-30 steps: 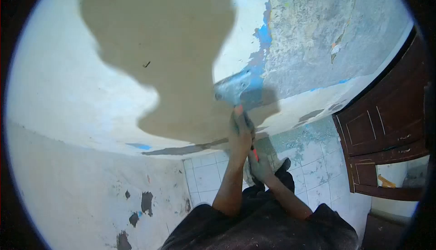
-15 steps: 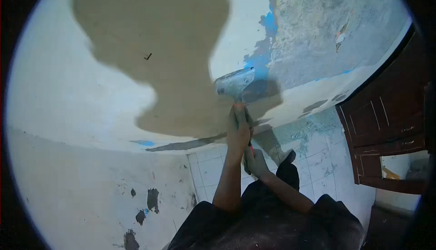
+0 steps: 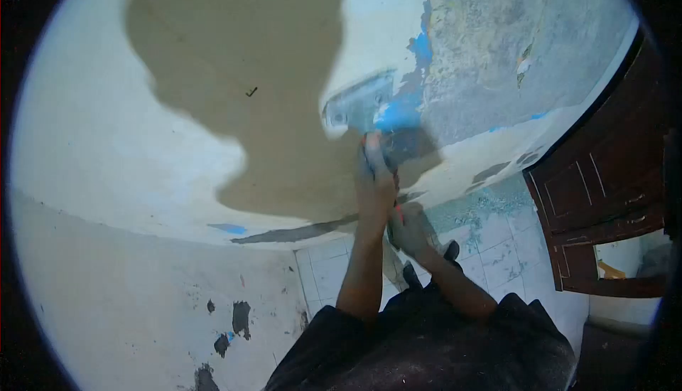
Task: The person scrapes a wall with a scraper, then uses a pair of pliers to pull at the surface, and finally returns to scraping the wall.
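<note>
A long-handled wall scraper (image 3: pixel 355 103) with a broad metal head lies with its blade edge at the white paint on the wall (image 3: pixel 376 28). My left hand (image 3: pixel 375 163) is wrapped round the handle just below the head. Lower down, my right hand (image 3: pixel 412 227) grips the same handle, where a bit of red shows between the hands. Beside the blade, a bright blue patch (image 3: pixel 401 112) borders the bare grey plaster (image 3: pixel 490 57). The head and hands are slightly blurred.
A dark wooden cabinet (image 3: pixel 597 199) stands to the right. Pale floor tiles (image 3: pixel 501 252) carry paint flakes near the wall's foot. The left wall (image 3: pixel 142 298) has several dark chipped spots. My shadow falls over the wall.
The scraper head has moved up the wall and slightly left, with both hands rising along with it. More blue shows below the blade's right end. My feet have shifted.
</note>
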Action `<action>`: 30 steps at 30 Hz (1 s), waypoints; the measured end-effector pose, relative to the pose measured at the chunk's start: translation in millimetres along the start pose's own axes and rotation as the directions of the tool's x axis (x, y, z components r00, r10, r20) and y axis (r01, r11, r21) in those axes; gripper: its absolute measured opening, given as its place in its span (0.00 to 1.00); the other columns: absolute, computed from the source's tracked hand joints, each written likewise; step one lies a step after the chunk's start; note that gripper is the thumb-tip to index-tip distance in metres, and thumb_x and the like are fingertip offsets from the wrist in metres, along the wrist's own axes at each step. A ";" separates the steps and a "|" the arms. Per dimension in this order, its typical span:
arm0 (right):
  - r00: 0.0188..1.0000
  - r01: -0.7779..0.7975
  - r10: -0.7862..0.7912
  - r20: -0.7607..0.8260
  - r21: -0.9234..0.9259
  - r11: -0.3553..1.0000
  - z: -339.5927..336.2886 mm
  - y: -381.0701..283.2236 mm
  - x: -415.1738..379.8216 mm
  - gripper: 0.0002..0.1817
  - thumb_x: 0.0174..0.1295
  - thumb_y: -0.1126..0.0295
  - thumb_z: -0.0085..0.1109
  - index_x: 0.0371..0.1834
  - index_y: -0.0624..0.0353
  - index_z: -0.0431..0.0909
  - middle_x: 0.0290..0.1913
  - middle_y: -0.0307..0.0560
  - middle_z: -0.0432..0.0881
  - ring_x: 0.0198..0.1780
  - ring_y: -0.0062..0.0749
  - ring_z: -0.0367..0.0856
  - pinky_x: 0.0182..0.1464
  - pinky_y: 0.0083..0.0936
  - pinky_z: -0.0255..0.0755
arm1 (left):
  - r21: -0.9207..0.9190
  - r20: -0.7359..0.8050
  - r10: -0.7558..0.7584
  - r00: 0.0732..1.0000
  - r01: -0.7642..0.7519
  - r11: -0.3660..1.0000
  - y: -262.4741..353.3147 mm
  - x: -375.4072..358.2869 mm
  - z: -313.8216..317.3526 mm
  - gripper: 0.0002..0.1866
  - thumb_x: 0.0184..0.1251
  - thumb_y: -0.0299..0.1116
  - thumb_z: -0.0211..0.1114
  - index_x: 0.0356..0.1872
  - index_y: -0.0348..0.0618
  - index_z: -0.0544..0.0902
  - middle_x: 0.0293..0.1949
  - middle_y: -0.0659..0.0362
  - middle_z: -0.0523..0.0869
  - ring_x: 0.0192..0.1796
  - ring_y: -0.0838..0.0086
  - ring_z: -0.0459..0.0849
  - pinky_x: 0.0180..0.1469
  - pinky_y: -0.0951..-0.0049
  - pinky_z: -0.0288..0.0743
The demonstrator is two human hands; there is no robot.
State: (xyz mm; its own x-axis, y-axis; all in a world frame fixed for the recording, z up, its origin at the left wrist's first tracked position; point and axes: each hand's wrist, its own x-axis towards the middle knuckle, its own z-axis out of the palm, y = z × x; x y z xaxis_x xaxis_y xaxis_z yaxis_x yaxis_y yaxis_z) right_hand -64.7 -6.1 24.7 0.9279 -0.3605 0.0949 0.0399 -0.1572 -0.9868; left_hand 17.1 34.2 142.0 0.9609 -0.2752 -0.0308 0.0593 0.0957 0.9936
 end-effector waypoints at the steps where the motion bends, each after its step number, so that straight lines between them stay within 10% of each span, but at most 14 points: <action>1: 0.996 0.087 -0.089 -0.012 -0.121 0.989 3.7 32.7 -11.9 0.27 0.70 0.51 0.47 0.20 0.62 0.69 0.13 0.38 0.66 0.16 0.21 0.66 0.20 0.27 0.59 | 0.026 -0.034 0.003 0.999 -0.002 1.000 -28.6 -2.7 -4.9 0.24 0.76 0.55 0.42 0.35 0.43 0.72 0.16 0.67 0.66 0.18 0.83 0.64 0.20 0.79 0.59; 4: 0.950 -0.313 0.309 0.050 0.113 0.943 9.3 54.0 -46.0 0.28 0.70 0.48 0.46 0.19 0.60 0.67 0.11 0.38 0.65 0.13 0.23 0.67 0.16 0.27 0.59 | 0.017 -0.079 -0.100 0.992 0.101 0.995 -61.4 -18.0 -3.4 0.24 0.76 0.54 0.41 0.30 0.45 0.70 0.15 0.67 0.66 0.16 0.83 0.63 0.18 0.79 0.56; 10: 0.869 -0.492 0.466 0.165 0.197 0.848 -3.1 29.7 -38.3 0.30 0.69 0.45 0.47 0.16 0.57 0.66 0.10 0.37 0.64 0.10 0.22 0.66 0.13 0.26 0.58 | -0.034 0.000 -0.117 0.993 0.117 0.993 -50.3 -10.6 1.0 0.23 0.76 0.54 0.41 0.28 0.47 0.67 0.16 0.68 0.65 0.13 0.85 0.61 0.13 0.80 0.53; 14: 0.890 -0.453 0.427 0.159 0.213 0.866 -10.8 24.2 -39.4 0.30 0.69 0.45 0.48 0.17 0.59 0.67 0.11 0.37 0.65 0.13 0.20 0.66 0.16 0.26 0.58 | -0.050 -0.063 -0.186 0.981 0.183 0.982 -59.4 -12.5 3.7 0.23 0.75 0.56 0.43 0.28 0.48 0.68 0.15 0.68 0.64 0.14 0.85 0.61 0.14 0.80 0.53; 18: 0.985 0.038 -0.026 -0.168 0.071 0.997 1.0 26.6 -18.5 0.29 0.67 0.47 0.51 0.23 0.67 0.74 0.13 0.42 0.67 0.20 0.23 0.71 0.24 0.31 0.63 | -0.019 -0.024 -0.090 0.996 0.089 0.996 -31.1 -8.2 12.1 0.26 0.73 0.60 0.44 0.28 0.47 0.68 0.16 0.68 0.66 0.14 0.84 0.61 0.15 0.80 0.54; 19: 0.986 0.029 -0.016 -0.167 0.077 0.997 -4.8 5.6 -9.0 0.29 0.67 0.47 0.51 0.23 0.67 0.74 0.13 0.42 0.67 0.20 0.23 0.71 0.24 0.31 0.63 | 0.074 -0.095 0.096 0.991 -0.089 0.993 -10.9 -2.8 19.8 0.30 0.69 0.66 0.42 0.25 0.48 0.70 0.17 0.66 0.68 0.16 0.81 0.66 0.16 0.78 0.58; 22: 0.969 -0.244 0.238 0.070 0.098 0.965 -27.8 -42.1 7.9 0.29 0.68 0.47 0.50 0.32 0.70 0.77 0.17 0.50 0.71 0.23 0.26 0.74 0.28 0.35 0.67 | -0.018 -0.114 0.003 0.993 -0.005 1.000 51.2 -3.9 32.1 0.31 0.70 0.65 0.42 0.27 0.46 0.72 0.20 0.65 0.71 0.18 0.81 0.68 0.16 0.78 0.58; 24: 0.968 -0.247 0.241 0.066 0.122 0.961 -30.7 -56.0 7.1 0.26 0.70 0.49 0.46 0.25 0.63 0.72 0.13 0.37 0.68 0.11 0.20 0.65 0.15 0.23 0.59 | -0.019 -0.099 0.028 0.995 -0.030 0.999 37.4 -2.6 28.9 0.30 0.70 0.65 0.42 0.28 0.46 0.72 0.19 0.65 0.71 0.17 0.81 0.68 0.16 0.78 0.58; 30: 0.955 0.173 -0.182 -0.236 -0.056 0.983 -13.0 26.9 -40.6 0.28 0.70 0.47 0.46 0.28 0.64 0.77 0.15 0.45 0.72 0.16 0.25 0.73 0.20 0.29 0.65 | 0.009 -0.042 -0.123 0.992 0.123 0.992 -69.2 -14.6 14.1 0.28 0.71 0.65 0.42 0.28 0.49 0.70 0.15 0.67 0.66 0.15 0.82 0.65 0.17 0.79 0.58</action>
State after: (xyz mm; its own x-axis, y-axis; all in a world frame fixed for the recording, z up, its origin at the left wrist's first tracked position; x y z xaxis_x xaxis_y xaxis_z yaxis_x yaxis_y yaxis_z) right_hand -106.1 -7.7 -4.0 0.7908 -0.5330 0.3008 0.1792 -0.2684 -0.9465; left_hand -4.8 18.1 75.2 0.9567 -0.2449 -0.1570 0.1747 0.0521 0.9832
